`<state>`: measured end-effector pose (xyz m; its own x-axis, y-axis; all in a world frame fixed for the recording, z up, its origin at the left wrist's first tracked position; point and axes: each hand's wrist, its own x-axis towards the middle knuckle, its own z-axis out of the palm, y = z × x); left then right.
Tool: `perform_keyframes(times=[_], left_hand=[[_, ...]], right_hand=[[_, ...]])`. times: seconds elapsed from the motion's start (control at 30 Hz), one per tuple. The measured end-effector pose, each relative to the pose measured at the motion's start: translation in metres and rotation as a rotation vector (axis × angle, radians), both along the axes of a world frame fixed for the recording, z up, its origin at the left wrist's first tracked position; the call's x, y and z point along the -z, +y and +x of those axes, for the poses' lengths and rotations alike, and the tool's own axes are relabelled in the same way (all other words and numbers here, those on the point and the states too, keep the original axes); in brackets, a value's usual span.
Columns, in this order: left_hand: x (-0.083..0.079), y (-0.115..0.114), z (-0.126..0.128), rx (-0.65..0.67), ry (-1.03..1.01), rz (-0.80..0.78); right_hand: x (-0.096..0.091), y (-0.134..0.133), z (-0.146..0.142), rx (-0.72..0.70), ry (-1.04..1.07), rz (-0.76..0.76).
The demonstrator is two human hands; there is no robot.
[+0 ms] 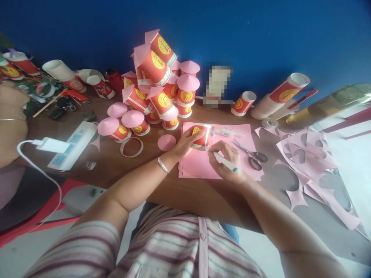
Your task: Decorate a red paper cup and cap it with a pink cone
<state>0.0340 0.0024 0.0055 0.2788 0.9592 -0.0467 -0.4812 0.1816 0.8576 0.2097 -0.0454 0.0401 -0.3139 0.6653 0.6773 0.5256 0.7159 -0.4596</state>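
My left hand (187, 143) is wrapped round a red paper cup (203, 135) with a yellow emblem, tilted on its side above a stack of pink paper (199, 164). A white marker pen (224, 161) with a teal end is gripped in my right hand (227, 156). Its tip meets the cup's white rim or lies very near it; which of the two I cannot tell. Behind the cup another white marker (227, 133) lies on the paper. Black-handled scissors (253, 158) rest at the paper's right edge, and a pink paper disc (166, 143) lies left of my left hand.
Red cups with pink cone tops (162, 102) are piled at the back. Stacked cups (285, 92) lean at the right, near pink paper offcuts (310, 154). A power strip (77, 143) and a paper ring (131, 147) lie left. Another person's arm (11, 123) shows at the far left.
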Motion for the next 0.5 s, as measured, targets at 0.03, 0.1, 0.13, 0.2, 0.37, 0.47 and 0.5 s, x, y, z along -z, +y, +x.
perform_keyframes(times=[0.03,0.1,0.13,0.2,0.37,0.47,0.5], left_hand=[[-0.0008,-0.0003,0.0000,0.006,-0.003,-0.003],[-0.0024,-0.0010,-0.0001,0.011,-0.003,-0.003],[-0.0032,-0.0012,-0.0002,0.012,0.000,-0.001],[-0.0045,-0.0016,-0.0005,0.013,0.011,0.004],[-0.0057,-0.0015,-0.0011,0.022,0.020,0.007],[-0.0053,-0.0014,-0.0011,0.029,0.015,0.006],[-0.0052,-0.0015,-0.0010,0.032,0.015,0.008]], right_hand=[[-0.0001,0.0001,0.0001,0.002,-0.006,0.006],[-0.0005,0.0001,0.0000,0.006,-0.011,0.017],[-0.0007,0.0002,-0.0001,0.007,-0.010,0.020],[-0.0013,0.0004,-0.0004,0.005,-0.005,0.024],[-0.0018,0.0012,-0.0003,-0.001,-0.004,0.031],[-0.0009,0.0014,0.0001,0.009,-0.003,0.032],[-0.0006,0.0013,0.0002,0.015,-0.003,0.029]])
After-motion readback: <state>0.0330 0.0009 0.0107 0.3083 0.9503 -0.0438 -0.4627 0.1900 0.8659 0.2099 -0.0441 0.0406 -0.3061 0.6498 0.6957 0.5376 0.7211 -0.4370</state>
